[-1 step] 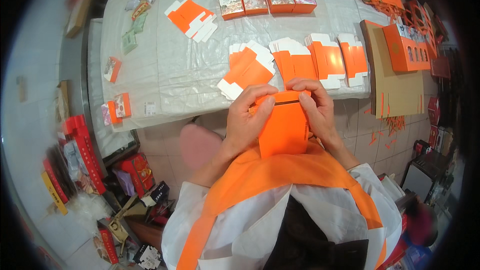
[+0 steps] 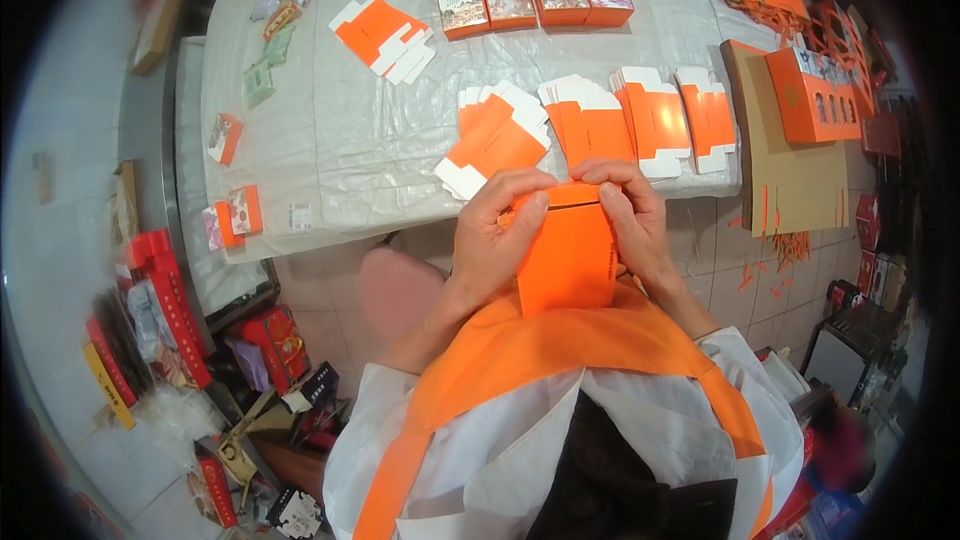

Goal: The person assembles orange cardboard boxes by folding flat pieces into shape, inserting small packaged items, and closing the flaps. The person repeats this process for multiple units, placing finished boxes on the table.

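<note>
An orange cardboard box [image 2: 568, 260] is held up in front of my chest, just off the near edge of the table. A dark slit runs across it below its top flap. My left hand [image 2: 498, 232] grips the box's upper left corner, thumb on the near face and fingers curled over the top. At the upper right corner my right hand [image 2: 634, 218] grips it the same way. Right behind the box lie flat orange and white box blanks [image 2: 500, 140] in a fanned pile, with more stacked blanks [image 2: 590, 125] beside them. The box's far side is hidden.
Small printed boxes [image 2: 535, 0] stand in a row at the back of the white-covered table [image 2: 320, 140]. A lone blank [image 2: 380, 38] and wrapped packets [image 2: 260, 80] lie left. A cardboard sheet [image 2: 790, 170] bears an orange carton [image 2: 812, 95] at right. A pink stool [image 2: 400, 290] stands below.
Almost nothing differs. My hands keep the same grip on the orange box, with only a very slight shift of the fingers at its top edge.
</note>
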`<action>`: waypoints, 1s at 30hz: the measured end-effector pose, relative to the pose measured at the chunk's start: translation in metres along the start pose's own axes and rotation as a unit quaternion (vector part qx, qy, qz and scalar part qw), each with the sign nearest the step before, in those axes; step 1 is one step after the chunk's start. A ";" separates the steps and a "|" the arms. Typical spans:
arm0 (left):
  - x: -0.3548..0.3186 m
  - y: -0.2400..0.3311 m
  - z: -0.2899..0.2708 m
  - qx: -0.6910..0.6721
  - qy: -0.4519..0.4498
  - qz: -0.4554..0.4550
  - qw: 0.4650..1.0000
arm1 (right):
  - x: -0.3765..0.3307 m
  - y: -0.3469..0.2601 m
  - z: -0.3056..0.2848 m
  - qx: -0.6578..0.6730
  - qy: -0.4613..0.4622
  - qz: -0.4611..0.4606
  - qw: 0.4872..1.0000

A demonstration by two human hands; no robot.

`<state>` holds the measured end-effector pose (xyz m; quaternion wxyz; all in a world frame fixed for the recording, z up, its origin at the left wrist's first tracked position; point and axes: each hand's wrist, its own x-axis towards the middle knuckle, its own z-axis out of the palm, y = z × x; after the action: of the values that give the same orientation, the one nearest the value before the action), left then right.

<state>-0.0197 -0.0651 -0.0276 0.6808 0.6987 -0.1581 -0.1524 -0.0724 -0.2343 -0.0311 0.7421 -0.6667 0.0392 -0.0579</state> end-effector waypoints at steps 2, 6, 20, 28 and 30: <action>0.000 -0.003 0.000 0.008 0.000 0.003 1.000 | -0.001 0.002 -0.001 0.000 0.006 0.007 1.000; -0.003 -0.009 0.001 0.017 0.010 0.006 1.000 | -0.004 0.002 -0.003 -0.005 0.004 0.014 1.000; 0.001 -0.012 0.013 -0.383 -0.067 -0.202 0.899 | 0.014 0.023 -0.023 0.291 0.108 0.018 0.951; 0.014 -0.022 0.044 -0.227 -0.182 -0.235 0.927 | 0.075 0.073 -0.004 0.335 -0.013 -0.113 0.935; 0.014 -0.028 0.045 -0.213 -0.162 -0.223 0.937 | 0.068 0.081 -0.005 0.213 -0.004 -0.059 0.975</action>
<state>-0.0259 -0.1113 -0.0567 0.7273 0.5203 -0.0702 -0.4421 -0.0028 -0.2399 -0.1103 0.8623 -0.4951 -0.0165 -0.1053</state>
